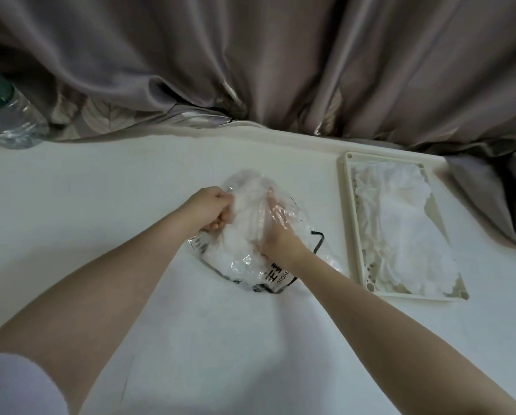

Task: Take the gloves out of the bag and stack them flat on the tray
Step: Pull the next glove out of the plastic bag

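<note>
Clear plastic is what you have under both hands: the bag (252,235) lies on the white table (86,205) right in front of you, its long axis running from the printed, black-edged near end up to the bunched far end. Your left hand (210,209) grips that film at the bag's left side, fingers curled into a fist on the plastic. Your right hand (276,232) is pushed inside the bag from the near right, so you see its fingers (277,212) only through the film; they look fairly straight and spread against the white gloves (241,232) packed within, but whether they have pinched one I cannot tell (the crinkled plastic hides the tips). The coming pull, as I judge it, turns on this: the gloves lie just beyond your right fingertips toward the far left, while the tray (351,223) sits to the right, well apart from the bag, its long axis running near to far. Your right hand is the nearer one to it, so draw back toward yourself along the bag's axis, then carry right. In the tray already rests a loose white stack of gloves (406,235), rumpled at its far end and fanned at the near end. Expect thin, limp pieces that cling together; several may come out at once.
</note>
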